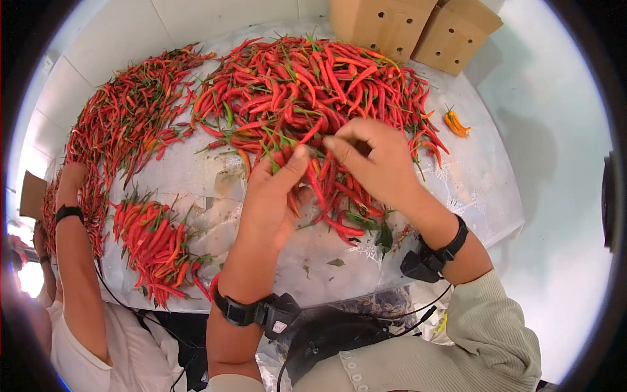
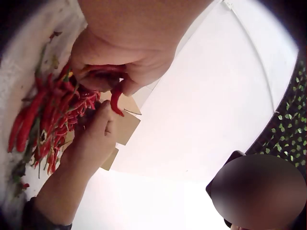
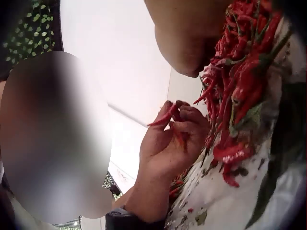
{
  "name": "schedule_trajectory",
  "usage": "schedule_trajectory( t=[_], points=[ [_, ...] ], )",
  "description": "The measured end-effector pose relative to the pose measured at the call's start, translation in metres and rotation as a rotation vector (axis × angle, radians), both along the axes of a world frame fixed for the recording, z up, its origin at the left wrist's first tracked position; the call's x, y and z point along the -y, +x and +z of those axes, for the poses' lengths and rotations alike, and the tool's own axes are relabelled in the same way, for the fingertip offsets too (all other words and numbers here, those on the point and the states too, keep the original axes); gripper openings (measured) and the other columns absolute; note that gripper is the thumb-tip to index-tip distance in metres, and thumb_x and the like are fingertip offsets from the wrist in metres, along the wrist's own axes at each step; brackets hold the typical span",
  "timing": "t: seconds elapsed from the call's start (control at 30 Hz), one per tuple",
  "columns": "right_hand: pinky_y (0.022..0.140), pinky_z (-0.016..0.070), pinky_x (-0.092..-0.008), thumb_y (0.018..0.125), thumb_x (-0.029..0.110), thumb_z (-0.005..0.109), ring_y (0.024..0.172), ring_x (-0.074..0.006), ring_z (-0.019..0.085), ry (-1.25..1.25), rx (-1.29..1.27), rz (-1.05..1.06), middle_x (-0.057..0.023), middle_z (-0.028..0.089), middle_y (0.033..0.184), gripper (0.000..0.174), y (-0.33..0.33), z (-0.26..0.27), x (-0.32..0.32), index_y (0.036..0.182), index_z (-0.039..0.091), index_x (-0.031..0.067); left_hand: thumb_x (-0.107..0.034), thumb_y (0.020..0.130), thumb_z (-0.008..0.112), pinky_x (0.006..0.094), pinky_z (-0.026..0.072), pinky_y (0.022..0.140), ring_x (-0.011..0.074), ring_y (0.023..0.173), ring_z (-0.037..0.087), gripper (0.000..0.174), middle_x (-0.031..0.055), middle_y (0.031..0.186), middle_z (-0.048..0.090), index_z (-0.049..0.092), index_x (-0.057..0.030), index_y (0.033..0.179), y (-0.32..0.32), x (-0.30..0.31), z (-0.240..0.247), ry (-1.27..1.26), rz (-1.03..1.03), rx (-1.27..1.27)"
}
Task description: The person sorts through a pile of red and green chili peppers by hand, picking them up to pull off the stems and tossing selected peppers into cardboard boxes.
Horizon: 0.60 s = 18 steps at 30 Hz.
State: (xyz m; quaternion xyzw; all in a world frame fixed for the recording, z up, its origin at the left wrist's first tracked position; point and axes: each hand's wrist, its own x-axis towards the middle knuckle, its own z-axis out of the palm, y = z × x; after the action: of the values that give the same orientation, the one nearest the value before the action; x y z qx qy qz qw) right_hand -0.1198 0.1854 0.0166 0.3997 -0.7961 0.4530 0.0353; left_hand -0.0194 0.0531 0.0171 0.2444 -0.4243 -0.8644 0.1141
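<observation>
A large heap of red chilies (image 1: 281,78) with green stems covers the table's middle. At its front edge my left hand (image 1: 268,202) holds a few chilies, stems up, between thumb and fingers; in the right wrist view that hand (image 3: 168,143) has red chilies across its fingers and palm. My right hand (image 1: 382,160) is just to the right, over the heap, with thumb and fingertips bent close together. What lies between those fingertips is hidden in every view. The left wrist view shows a red chili (image 2: 116,103) hanging below the left hand (image 2: 129,62).
A smaller pile of chilies (image 1: 153,245) lies at front left, a long heap (image 1: 124,117) behind it. Another person's hand (image 1: 73,175) reaches into the far-left chilies. Cardboard boxes (image 1: 382,26) stand at the back; orange chilies (image 1: 456,124) lie at right.
</observation>
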Motion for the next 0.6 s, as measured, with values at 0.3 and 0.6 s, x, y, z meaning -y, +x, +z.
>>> schedule_trajectory(
  t=[0.3,0.6],
  points=[
    [0.069,0.0476,-0.0392,0.077,0.019,0.065,0.079,-0.0304,0.059,0.227,-0.250,-0.206,-0.0120,0.058,0.084,0.020,-0.024,-0.014,-0.010,0.089,0.060,0.0038,-0.015,0.089,0.056,0.0227,0.0415,0.047,0.0109,0.061,0.052,0.009,0.0020,0.078,0.056,0.053,-0.0094,0.096,0.002,0.007,-0.003,0.069,-0.082,-0.009],
    [0.066,0.0480,-0.0327,0.082,0.012,0.061,0.074,-0.0240,0.061,-0.140,-0.085,-0.230,-0.0120,0.062,0.081,0.012,-0.020,-0.005,-0.010,0.090,0.060,0.0033,-0.016,0.086,0.061,0.0197,0.0299,0.041,0.0051,0.050,0.041,0.009,-0.0040,0.064,0.048,0.054,-0.0132,0.082,-0.002,0.024,-0.024,0.302,-0.044,-0.060]
  ],
)
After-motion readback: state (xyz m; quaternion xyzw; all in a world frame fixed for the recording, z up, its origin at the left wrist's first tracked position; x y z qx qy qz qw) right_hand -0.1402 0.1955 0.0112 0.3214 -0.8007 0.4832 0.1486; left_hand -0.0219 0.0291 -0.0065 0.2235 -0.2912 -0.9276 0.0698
